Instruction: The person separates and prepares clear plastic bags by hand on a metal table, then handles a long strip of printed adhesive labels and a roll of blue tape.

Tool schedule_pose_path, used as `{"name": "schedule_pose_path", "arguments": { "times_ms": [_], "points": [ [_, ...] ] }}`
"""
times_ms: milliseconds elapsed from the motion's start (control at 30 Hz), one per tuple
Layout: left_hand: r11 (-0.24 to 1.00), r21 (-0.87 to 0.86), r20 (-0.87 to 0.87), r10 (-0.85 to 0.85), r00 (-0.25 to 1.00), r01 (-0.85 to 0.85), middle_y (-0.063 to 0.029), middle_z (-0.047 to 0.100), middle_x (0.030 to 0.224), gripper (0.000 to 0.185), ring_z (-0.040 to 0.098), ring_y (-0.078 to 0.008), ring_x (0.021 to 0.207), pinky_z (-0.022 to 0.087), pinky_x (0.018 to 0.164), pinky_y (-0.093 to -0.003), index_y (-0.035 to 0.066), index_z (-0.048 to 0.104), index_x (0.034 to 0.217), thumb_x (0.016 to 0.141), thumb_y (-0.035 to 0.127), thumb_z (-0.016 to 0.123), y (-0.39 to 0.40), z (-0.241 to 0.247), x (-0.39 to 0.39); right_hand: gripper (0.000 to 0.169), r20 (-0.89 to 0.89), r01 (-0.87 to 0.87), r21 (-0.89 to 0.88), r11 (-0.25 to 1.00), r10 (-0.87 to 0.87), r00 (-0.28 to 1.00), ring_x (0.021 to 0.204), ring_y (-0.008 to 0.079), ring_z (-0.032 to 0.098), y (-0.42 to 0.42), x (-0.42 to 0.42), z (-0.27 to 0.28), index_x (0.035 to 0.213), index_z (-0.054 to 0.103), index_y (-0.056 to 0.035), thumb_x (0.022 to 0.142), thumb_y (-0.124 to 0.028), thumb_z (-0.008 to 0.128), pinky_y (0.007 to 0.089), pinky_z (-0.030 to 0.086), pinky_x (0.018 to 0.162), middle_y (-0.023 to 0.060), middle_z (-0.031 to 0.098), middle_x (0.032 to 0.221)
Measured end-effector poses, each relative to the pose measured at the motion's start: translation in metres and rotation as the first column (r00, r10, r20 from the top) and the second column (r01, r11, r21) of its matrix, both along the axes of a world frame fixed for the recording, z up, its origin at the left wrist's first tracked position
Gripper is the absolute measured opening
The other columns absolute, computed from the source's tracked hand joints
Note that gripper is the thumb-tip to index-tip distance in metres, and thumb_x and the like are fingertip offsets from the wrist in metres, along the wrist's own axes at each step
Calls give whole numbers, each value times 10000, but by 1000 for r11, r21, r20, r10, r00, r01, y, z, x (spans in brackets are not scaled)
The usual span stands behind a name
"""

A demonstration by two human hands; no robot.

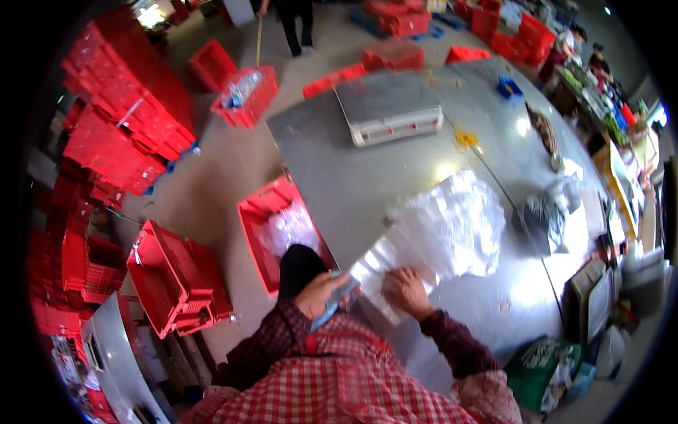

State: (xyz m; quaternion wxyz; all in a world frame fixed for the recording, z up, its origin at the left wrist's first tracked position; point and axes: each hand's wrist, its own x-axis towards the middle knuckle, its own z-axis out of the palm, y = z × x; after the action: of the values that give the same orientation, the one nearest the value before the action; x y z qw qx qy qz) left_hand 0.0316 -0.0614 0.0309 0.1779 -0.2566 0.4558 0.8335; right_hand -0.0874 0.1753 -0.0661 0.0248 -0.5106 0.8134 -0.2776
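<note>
My left hand (316,296) is closed around a flat blue-grey item (324,316) in front of my apron, beside the table edge. What that item is cannot be made out. Fingers bent, my right hand (408,291) rests on the near end of a pile of clear plastic bags (450,228) on the metal table (328,175). Whether it pinches the plastic is hidden. The narrow end of the pile reaches toward my left hand. Just left of the table edge, a red plastic crate (254,222) contains crumpled clear plastic (288,228).
A platform scale (394,119), yellow ties (466,139) and a small blue tray (509,87) are on the table. Red crates (175,281) and tall crate stacks (122,127) stand at left. A green bag (543,371) lies at right. Another person (296,21) is beyond the table.
</note>
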Motion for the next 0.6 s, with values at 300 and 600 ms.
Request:
{"name": "schedule_pose_path", "arguments": {
  "times_ms": [300,600],
  "points": [
    [998,66,-83,8,997,-3,-153,664,1010,254,641,-200,862,510,826,-318,-49,571,1127,972,135,490,15,-19,13,97,429,416,-52,908,-356,830,646,197,570,9,-44,33,876,675,-30,833,-117,667,304,468,605,61,600,741],
    [997,-67,-178,-42,983,30,-138,665,1027,230,647,-187,887,511,845,-315,-75,596,1093,969,79,480,28,-6,5,280,963,935,-183,303,-139,233,707,131,587,94,-130,51,1156,569,16,918,-127,602,257,488,651,81,632,912]
  ]
}}
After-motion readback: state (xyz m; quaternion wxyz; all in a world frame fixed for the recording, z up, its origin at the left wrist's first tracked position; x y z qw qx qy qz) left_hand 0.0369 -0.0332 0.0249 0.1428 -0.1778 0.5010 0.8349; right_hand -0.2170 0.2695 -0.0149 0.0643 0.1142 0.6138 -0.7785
